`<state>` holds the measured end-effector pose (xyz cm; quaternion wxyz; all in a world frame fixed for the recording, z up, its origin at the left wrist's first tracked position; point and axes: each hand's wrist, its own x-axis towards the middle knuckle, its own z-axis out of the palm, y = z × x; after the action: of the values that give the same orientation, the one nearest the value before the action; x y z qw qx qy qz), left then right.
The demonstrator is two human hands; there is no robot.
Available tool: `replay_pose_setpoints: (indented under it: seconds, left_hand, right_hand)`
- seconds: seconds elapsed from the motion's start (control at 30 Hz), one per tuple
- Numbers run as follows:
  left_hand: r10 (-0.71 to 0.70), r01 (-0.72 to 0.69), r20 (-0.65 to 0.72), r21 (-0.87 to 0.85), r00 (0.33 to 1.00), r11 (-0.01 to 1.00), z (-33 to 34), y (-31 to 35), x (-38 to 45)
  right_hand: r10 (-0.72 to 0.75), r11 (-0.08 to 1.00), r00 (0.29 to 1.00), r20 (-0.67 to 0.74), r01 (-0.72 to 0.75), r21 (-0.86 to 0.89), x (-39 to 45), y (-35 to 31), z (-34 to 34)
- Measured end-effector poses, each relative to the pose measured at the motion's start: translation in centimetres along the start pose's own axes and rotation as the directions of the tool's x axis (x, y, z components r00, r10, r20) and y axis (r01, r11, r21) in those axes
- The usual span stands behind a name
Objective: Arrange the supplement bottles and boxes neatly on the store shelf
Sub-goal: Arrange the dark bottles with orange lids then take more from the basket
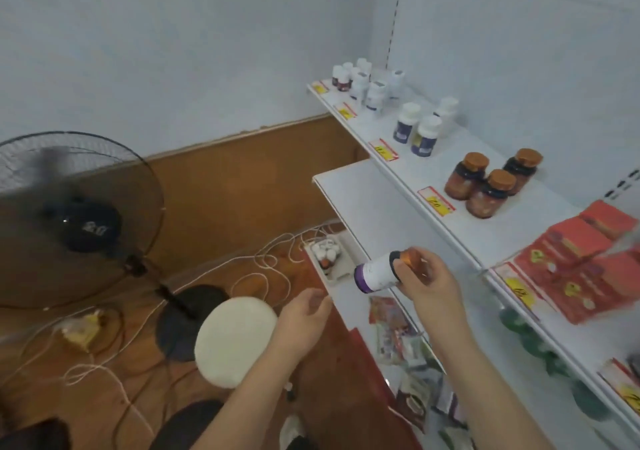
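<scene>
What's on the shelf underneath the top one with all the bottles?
Under the top shelf, the lower shelf is bare at its far end. Nearer, it holds colourful packets and green lids. The top shelf's front edge covers whatever sits further back.

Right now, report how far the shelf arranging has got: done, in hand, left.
Done: on the upper shelf, the small white bottles, white-capped bottles and amber jars stand upright in groups behind price tags.
In hand: the right hand grips a white bottle with a purple band, tipped sideways; the left hand is empty.
Left: shelving that bottle, and the loose packets lying lower down.
</scene>
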<state>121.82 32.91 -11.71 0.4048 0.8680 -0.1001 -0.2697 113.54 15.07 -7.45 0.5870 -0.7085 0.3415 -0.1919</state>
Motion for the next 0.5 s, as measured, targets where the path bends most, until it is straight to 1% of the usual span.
replay_pose_setpoints:
  seconds: [0.07,0.23,0.33,0.4,0.5]
  left_hand:
    - [-0.030,0.029,0.033,0.027,0.999,0.999,-1.1,-1.8,2.5]
    - [-0.071,0.062,0.063,0.129,0.995,0.990,-2.6,-5.0,9.7]
    - [-0.081,0.065,0.084,0.180,0.993,0.982,-3.1,-6.3,13.4]
    - [-0.083,0.063,0.094,0.202,0.992,0.977,-3.3,-6.8,15.9]
    - [-0.102,0.080,0.096,0.214,0.990,0.974,-3.0,-8.3,20.4]
  right_hand:
    - [0.111,0.991,0.994,-0.003,-0.111,-0.071,2.1,1.1,3.4]
    - [0.302,0.951,0.953,-0.029,-0.303,-0.057,6.9,4.3,8.9]
    - [0.447,0.894,0.893,-0.053,-0.447,0.018,9.0,6.1,11.6]
    - [0.513,0.858,0.858,-0.038,-0.514,-0.017,11.1,7.9,13.5]
    - [0.549,0.835,0.836,0.000,-0.548,-0.054,15.7,12.4,16.5]
